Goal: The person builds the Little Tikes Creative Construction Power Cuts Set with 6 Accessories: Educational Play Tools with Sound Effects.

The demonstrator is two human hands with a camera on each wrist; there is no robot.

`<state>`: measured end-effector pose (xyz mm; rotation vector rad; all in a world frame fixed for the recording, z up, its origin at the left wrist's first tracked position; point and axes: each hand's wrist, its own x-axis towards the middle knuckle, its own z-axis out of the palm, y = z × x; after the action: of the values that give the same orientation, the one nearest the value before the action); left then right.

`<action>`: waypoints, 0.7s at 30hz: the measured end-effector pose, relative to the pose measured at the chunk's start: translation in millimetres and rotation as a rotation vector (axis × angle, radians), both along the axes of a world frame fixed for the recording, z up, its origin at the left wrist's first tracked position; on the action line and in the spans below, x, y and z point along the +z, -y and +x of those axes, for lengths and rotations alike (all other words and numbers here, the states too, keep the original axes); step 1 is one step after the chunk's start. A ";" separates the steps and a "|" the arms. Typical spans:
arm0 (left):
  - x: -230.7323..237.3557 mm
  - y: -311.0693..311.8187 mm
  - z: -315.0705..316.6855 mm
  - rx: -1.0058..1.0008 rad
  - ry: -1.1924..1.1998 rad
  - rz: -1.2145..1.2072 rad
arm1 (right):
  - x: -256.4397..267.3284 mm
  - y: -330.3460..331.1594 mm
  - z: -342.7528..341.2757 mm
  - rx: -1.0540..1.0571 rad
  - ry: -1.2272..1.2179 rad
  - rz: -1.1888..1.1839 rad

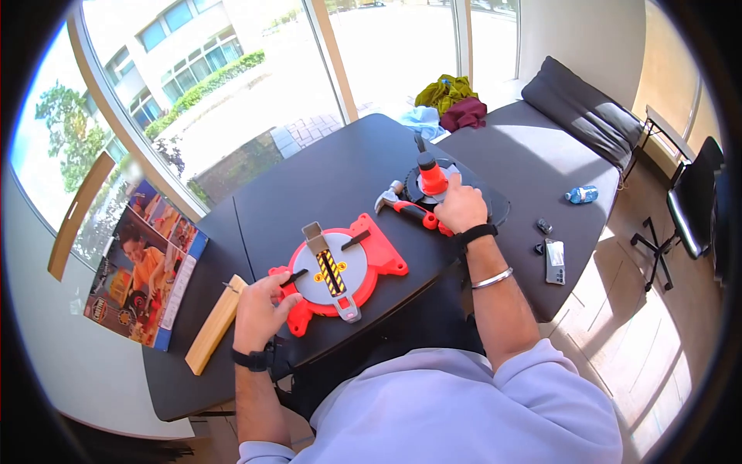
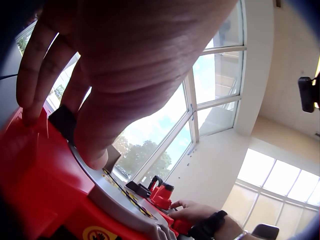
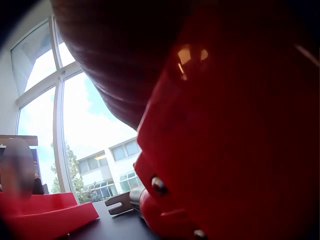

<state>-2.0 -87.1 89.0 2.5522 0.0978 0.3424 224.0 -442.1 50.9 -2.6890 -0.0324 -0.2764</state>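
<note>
My left hand [image 1: 261,309] rests at the left edge of a toy miter saw base [image 1: 386,251], fingers fairly straight beside a black bar [image 2: 62,122] and thumb over the grey turntable [image 2: 95,185]. The base is red, with a black-and-yellow striped strip down the turntable's middle. My right hand [image 1: 462,209] grips a red toy saw head [image 1: 433,179] with a dark round blade guard, standing at the right of the table. Its red side [image 3: 225,140] fills much of the right wrist view. A toy claw hammer [image 1: 410,209] with a red-and-black handle lies beside this hand.
A wooden block [image 1: 212,332] with a metal piece at its end lies left of my left hand. A picture box [image 1: 143,271] stands behind it. On the right surface are a water bottle [image 1: 581,195], a phone [image 1: 555,261] and small dark items. Clothes [image 1: 448,100] are piled by the window.
</note>
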 end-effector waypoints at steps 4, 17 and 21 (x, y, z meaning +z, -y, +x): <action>-8.4 -7.1 1.6 0.013 0.019 0.052 | -6.4 4.6 8.2 0.021 0.006 0.077; -2.0 -8.4 -0.1 0.054 -0.014 0.092 | 14.0 17.8 1.4 0.090 0.224 0.334; 10.5 -7.5 -2.6 -0.029 -0.046 0.199 | 43.6 8.1 -18.0 0.345 0.308 0.557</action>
<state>-4.7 -79.6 99.5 2.7559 0.0457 0.2951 206.0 -450.2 94.5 -2.0263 -0.4390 -0.5024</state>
